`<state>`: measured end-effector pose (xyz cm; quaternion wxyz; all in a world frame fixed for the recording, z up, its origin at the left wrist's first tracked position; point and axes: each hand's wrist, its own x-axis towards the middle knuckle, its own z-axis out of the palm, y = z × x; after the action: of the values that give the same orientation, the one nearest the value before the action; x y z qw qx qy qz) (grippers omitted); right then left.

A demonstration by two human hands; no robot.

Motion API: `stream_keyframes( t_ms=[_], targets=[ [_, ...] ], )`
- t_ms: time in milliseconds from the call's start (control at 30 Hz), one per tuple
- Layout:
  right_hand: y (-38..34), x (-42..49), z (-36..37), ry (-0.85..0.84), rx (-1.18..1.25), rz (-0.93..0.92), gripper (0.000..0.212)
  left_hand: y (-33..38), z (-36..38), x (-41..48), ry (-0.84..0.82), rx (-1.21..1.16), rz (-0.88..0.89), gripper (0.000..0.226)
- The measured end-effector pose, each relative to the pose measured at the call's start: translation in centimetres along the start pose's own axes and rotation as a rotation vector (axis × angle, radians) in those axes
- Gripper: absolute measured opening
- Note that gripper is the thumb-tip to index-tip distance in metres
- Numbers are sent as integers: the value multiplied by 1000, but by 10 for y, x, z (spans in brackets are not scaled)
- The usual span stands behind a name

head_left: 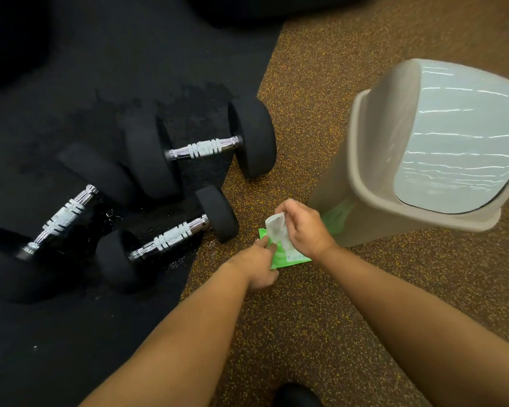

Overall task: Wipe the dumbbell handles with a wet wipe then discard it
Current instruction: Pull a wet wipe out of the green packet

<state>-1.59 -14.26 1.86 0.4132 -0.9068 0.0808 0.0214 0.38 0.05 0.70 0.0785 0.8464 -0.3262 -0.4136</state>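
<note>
Black mat (71, 83) covers the floor far left of both grips, and three dumbbells lie on it. Leftmost dumbbell (62, 215): ribbed metal handle angled up to the right, its lower weight dark and hard to make out. Near dumbbell (171, 237): just left of the left grip, with one weight at the mat's edge. Far dumbbell (203, 148): beyond and left of the grips, its right weight sitting on the speckled brown floor (306, 318). All three handles are bare, well apart from the wipe. Left grip (262, 268): low over the floor, fingers bent onto the left edge of the green wipe pack (276, 261) and holding it down. The pack lies flat on the brown floor beneath both grips. White wet wipe (275, 227): stands up out of the pack, directly above the left grip's fingers, its top end pinched by the right grip (306, 227), whose fingertips are closed on it. Just right of the right grip stands a beige bin (365, 171), its pale grey swing lid (459, 136) closed, a green reflection on its near wall. Below the grips, at the frame's bottom edge, is a dark rounded shape (294, 395); I cannot tell what it is.
</note>
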Motion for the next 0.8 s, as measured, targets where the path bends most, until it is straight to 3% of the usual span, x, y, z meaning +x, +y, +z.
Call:
stream_keyframes(
  t_ms=[467, 633, 800],
  targets=[
    [-42, 15, -5, 199, 179, 47, 23, -7, -32, -20, 723, -364, -24, 17],
    [-63, 21, -1, 179, 297, 38, 23, -15, -43, -32, 895, -586, -51, 17],
    [-78, 25, 9, 88, 402, 52, 23, -27, -52, -45, 909, -824, -98, 48]
  ],
)
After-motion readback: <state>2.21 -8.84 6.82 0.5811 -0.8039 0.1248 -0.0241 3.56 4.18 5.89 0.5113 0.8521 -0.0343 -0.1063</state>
